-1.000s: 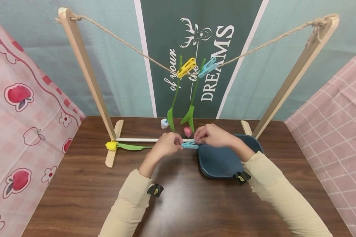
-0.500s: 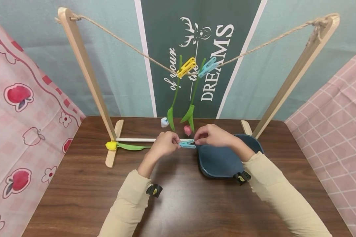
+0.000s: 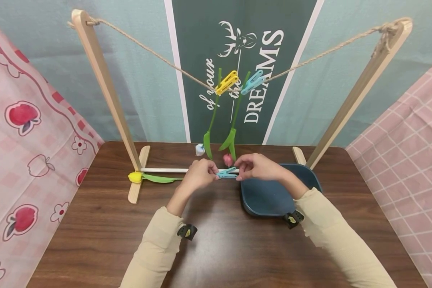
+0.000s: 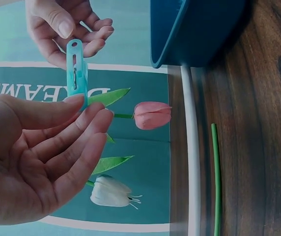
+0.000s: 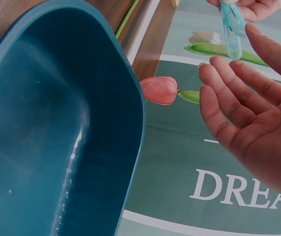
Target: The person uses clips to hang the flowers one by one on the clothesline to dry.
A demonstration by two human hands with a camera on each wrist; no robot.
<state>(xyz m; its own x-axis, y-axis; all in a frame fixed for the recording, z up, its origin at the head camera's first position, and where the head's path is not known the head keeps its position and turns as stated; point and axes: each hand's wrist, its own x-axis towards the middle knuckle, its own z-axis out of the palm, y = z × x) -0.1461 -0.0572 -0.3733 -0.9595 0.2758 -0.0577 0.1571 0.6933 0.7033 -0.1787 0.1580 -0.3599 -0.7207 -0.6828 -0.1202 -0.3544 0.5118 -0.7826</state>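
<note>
My left hand pinches one end of a light blue clothespin between thumb and fingertips, as the left wrist view also shows. At the clothespin's other end is my right hand, its thumb and fingers spread apart around that end without gripping it. Behind the hands, a pink tulip and a white tulip hang head down from the rope. A yellow clothespin and another blue clothespin fasten their stems. A yellow tulip lies at the left, its green stem along the table.
Two wooden posts hold the rope, with a white rod between their feet. The dark blue bin stands under my right forearm, its inside visible in the right wrist view. Printed cloths surround the brown table.
The clothespin has shifted slightly left with my left hand. My right fingers, earlier at the clothespin's end, have spread apart around it. The hanging tulips stay in place.
</note>
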